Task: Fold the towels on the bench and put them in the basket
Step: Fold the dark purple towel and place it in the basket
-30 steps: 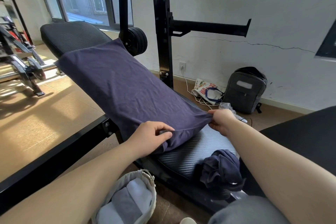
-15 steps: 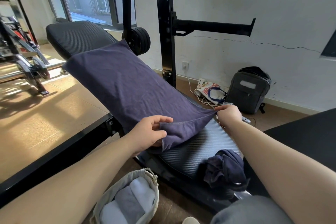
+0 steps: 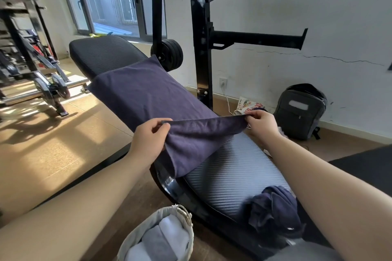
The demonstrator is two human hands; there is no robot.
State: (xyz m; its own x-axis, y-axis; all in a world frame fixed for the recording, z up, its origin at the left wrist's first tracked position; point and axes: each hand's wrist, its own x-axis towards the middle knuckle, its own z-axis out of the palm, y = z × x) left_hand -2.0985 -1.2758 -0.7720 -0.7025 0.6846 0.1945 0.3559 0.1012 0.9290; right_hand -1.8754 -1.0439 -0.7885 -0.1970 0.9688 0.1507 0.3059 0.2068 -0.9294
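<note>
Towel still lies along the bench, but your left hand and right hand, each pinching a near corner, now hold its near edge lifted and taut, starting the fold.

No legible text. Printed bag by the far wall: colourful marks, too blurred to read. Backpack patch, far right: unreadable too.

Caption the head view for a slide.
Left hand and right hand pinch the near edge of the purple towel on the bench; crumpled towel and basket nearby.
</note>
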